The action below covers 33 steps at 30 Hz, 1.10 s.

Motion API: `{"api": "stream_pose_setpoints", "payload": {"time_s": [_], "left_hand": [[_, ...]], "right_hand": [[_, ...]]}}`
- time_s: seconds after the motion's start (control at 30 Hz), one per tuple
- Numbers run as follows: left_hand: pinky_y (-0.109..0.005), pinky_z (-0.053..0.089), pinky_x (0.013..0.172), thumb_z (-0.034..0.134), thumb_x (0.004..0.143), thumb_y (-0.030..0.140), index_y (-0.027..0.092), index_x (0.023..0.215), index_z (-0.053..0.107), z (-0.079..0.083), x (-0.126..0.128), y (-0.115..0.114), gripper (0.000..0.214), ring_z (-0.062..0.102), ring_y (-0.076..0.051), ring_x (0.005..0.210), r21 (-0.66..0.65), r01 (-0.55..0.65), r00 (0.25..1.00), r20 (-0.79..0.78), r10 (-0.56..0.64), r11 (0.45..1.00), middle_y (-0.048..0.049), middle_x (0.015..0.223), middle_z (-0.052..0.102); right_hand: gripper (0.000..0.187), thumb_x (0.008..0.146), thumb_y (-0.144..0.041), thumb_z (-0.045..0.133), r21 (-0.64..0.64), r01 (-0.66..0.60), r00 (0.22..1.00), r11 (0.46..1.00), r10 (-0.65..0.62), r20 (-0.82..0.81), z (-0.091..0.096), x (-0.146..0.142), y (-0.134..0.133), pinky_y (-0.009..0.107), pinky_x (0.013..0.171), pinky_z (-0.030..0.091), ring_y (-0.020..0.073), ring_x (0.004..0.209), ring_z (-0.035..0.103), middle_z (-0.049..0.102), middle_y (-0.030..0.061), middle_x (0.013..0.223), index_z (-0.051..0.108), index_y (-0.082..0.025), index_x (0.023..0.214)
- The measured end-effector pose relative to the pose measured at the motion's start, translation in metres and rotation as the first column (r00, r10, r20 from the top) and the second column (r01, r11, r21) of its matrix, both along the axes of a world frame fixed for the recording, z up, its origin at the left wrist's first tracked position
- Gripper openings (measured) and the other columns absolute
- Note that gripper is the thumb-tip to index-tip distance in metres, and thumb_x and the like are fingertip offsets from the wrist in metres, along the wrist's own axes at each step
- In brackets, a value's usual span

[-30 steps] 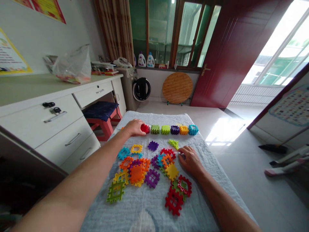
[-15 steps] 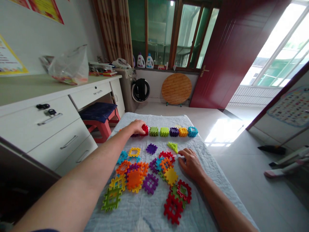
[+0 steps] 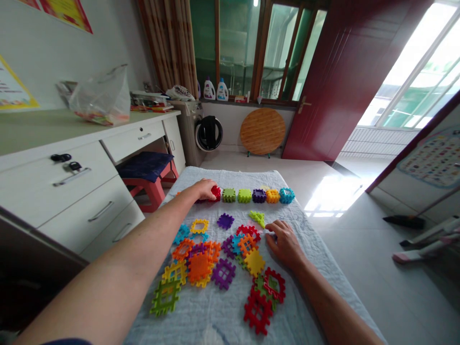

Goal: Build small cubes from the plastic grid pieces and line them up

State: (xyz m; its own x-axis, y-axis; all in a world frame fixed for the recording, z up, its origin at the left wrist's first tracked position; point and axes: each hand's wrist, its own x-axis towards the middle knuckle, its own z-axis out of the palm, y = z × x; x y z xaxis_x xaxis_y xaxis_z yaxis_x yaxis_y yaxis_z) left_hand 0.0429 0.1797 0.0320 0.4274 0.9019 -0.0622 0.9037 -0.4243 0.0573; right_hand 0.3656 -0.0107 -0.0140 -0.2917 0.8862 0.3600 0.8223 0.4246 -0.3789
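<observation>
Pale blue cloth (image 3: 230, 314) spread under everything. Head view: your left hand (image 3: 205, 189), far left, has its fingers closed on a red block (image 3: 217, 192); block sits at the fingertips, right side exposed, next to a green block (image 3: 229, 195). Looks squarish, long axis unclear; its row runs left-right. Your right hand (image 3: 284, 243) lies loose, nothing visibly gripped, fingertips by a lime triangle (image 3: 258, 218), one corner aimed near-right at them; contact unclear.
</observation>
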Motion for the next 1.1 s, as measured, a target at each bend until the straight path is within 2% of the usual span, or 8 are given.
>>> {"api": "stream_pose_setpoints", "payload": {"time_s": [0.33, 0.47, 0.57, 0.63, 0.7, 0.77, 0.83, 1.1], "left_hand": [[-0.028, 0.044, 0.089, 0.069, 0.058, 0.039, 0.021, 0.117, 0.058, 0.0, 0.002, -0.004, 0.063, 0.06, -0.025, 0.102, 0.012, -0.01, 1.0, 0.02, 0.009, 1.0, -0.0056, 0.11, 0.067], [-0.036, 0.039, 0.099, 0.071, 0.056, 0.041, 0.017, 0.12, 0.056, 0.011, 0.005, -0.012, 0.071, 0.051, -0.031, 0.115, 0.098, -0.004, 0.998, 0.061, -0.002, 0.995, -0.0113, 0.122, 0.059], [-0.04, 0.034, 0.103, 0.062, 0.068, 0.036, 0.014, 0.118, 0.057, 0.023, 0.01, -0.032, 0.055, 0.048, -0.031, 0.119, 0.192, 0.021, 0.993, 0.108, -0.043, 0.981, -0.0134, 0.123, 0.056], [-0.037, 0.037, 0.1, 0.055, 0.075, 0.03, 0.016, 0.109, 0.061, 0.026, 0.015, -0.053, 0.037, 0.053, -0.026, 0.111, 0.21, 0.063, 0.988, 0.123, -0.09, 0.976, -0.0104, 0.115, 0.06], [-0.03, 0.043, 0.092, 0.053, 0.077, 0.027, 0.019, 0.097, 0.065, 0.022, 0.021, -0.077, 0.025, 0.059, -0.021, 0.099, 0.174, 0.138, 0.98, 0.119, -0.16, 0.975, -0.0061, 0.103, 0.064], [-0.029, 0.044, 0.089, 0.057, 0.075, 0.028, 0.018, 0.099, 0.065, 0.014, 0.027, -0.101, 0.027, 0.059, -0.021, 0.097, 0.098, 0.269, 0.953, 0.115, -0.279, 0.958, -0.0072, 0.104, 0.064], [-0.03, 0.045, 0.088, 0.062, 0.071, 0.028, 0.018, 0.101, 0.065, 0.003, 0.034, -0.119, 0.032, 0.06, -0.022, 0.097, 0.042, 0.31, 0.945, 0.092, -0.313, 0.95, -0.0074, 0.105, 0.064], [-0.028, 0.048, 0.078, 0.059, 0.076, 0.023, 0.018, 0.088, 0.068, -0.017, 0.046, -0.132, 0.015, 0.064, -0.02, 0.085, 0.081, 0.203, 0.97, 0.121, -0.211, 0.976, -0.0074, 0.092, 0.066]], "right_hand": [[0.018, 0.082, -0.017, 0.052, 0.005, 0.002, 1.0, 1.0, -0.002, -0.006, -0.001, 0.001, 0.0, 0.035, 0.085, 0.04, 0.021, 0.089, 0.053, 0.063, 0.0052, 0.09, 0.064, -0.021, 0.095], [0.018, 0.082, -0.017, 0.052, 0.015, 0.002, 1.0, 1.0, -0.002, -0.006, -0.002, 0.002, 0.0, 0.034, 0.084, 0.04, 0.0209, 0.088, 0.053, 0.062, 0.0051, 0.09, 0.064, -0.021, 0.095], [0.018, 0.081, -0.017, 0.052, 0.023, -0.002, 1.0, 1.0, 0.002, -0.007, -0.002, 0.002, 0.001, 0.034, 0.083, 0.04, 0.021, 0.088, 0.053, 0.062, 0.0053, 0.089, 0.064, -0.021, 0.095], [0.018, 0.081, -0.017, 0.053, 0.025, -0.007, 1.0, 1.0, 0.007, -0.01, -0.001, 0.002, 0.001, 0.034, 0.084, 0.039, 0.0209, 0.088, 0.053, 0.062, 0.0052, 0.089, 0.064, -0.02, 0.095], [0.018, 0.082, -0.017, 0.052, 0.022, -0.014, 1.0, 1.0, 0.014, -0.008, 0.0, 0.001, 0.0, 0.035, 0.084, 0.039, 0.0208, 0.088, 0.053, 0.062, 0.005, 0.089, 0.063, -0.02, 0.095], [0.018, 0.082, -0.016, 0.051, 0.022, -0.019, 1.0, 1.0, 0.019, -0.001, 0.001, -0.001, 0.0, 0.035, 0.084, 0.039, 0.0209, 0.088, 0.053, 0.062, 0.005, 0.089, 0.064, -0.02, 0.094], [0.018, 0.081, -0.016, 0.051, 0.024, -0.021, 1.0, 0.999, 0.021, 0.007, 0.001, -0.002, -0.001, 0.035, 0.083, 0.039, 0.021, 0.088, 0.052, 0.061, 0.005, 0.089, 0.064, -0.021, 0.093], [0.019, 0.081, -0.016, 0.051, 0.039, -0.026, 1.0, 0.999, 0.026, 0.009, -0.003, -0.001, 0.0, 0.035, 0.083, 0.039, 0.021, 0.087, 0.053, 0.062, 0.0054, 0.088, 0.064, -0.02, 0.094]]}}
